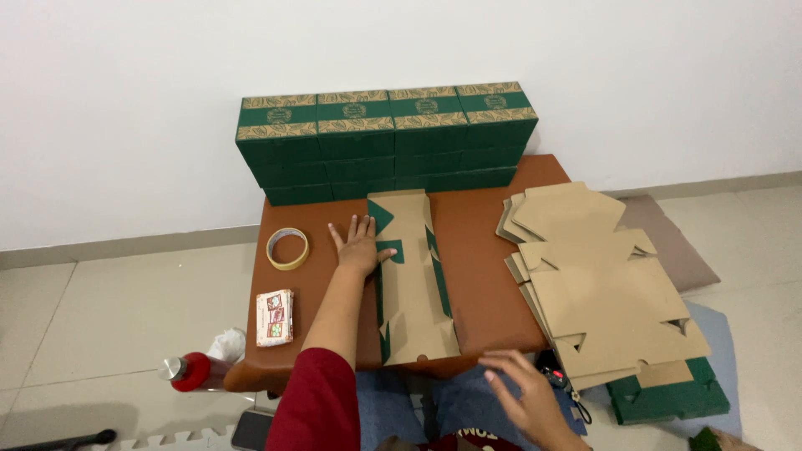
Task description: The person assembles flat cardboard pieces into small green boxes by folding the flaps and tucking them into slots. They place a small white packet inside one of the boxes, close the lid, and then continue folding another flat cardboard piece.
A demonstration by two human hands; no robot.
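Cardboard blank (409, 280), brown w/ green edges, lies flat near the middle of the low brown table (480, 242), long axis running near to far, side flaps partly folded up. Left hand (359, 245) is spread flat, fingers splayed, palm pressing the table right at the blank's left edge, thumb touching a green flap; it grips nothing. Right hand (526, 397) hovers at the near edge of the table, fingers loosely open, empty, just right of the blank's near end.

Judging by looks: the blank is light, thin, stiff along the panels but bends readily at the creases, prob. slides easily on the smooth tabletop. Best hold seems to be the long side flaps or a panel edge, w/ one palm pinning it down.

Far side: stacked green boxes (384, 138) w/ gold patterned bands against the wall. Right: pile of unfolded blanks (597, 276), brown side up. Left: tape roll (287, 248), small printed packet (274, 317), red bottle (190, 371) at the near left corner.
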